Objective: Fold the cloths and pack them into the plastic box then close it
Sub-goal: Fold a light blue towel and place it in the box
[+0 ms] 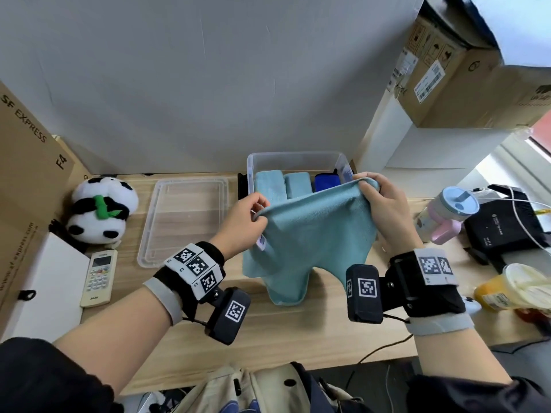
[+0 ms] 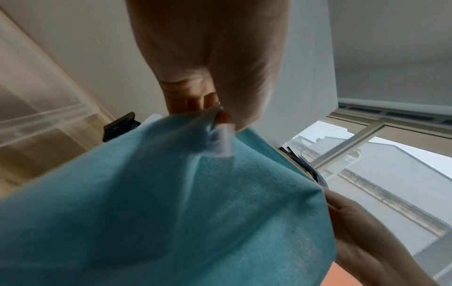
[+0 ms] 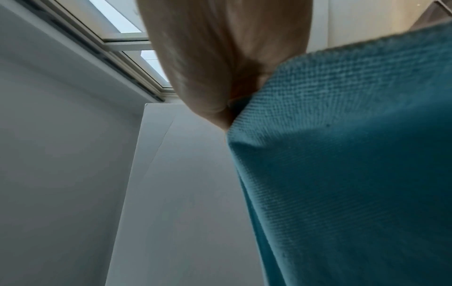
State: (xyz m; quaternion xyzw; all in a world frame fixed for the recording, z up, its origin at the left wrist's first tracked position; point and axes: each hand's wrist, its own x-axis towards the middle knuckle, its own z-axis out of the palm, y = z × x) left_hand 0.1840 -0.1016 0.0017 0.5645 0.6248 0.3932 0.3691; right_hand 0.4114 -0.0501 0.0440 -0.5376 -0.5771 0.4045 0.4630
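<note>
Head view: left hand (image 1: pixel 247 217) and right hand (image 1: pixel 378 204) each pinch top corner of teal cloth (image 1: pixel 313 234), held up near plastic box (image 1: pixel 253 162), lower edge trailing on table (image 1: pixel 298 338) (likely squaring it for folding). Lid (image 1: pixel 182 222) lies left, off, box free for packing.

Left wrist: fingers (image 2: pixel 195 100) clamp corner beside white tag (image 2: pixel 221 141).

Right wrist: cloth drapes from grip, fingertips hidden.

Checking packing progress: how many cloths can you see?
4: two light teal and one dark blue in the box; one teal cloth held by both hands. More may be hidden.
</note>
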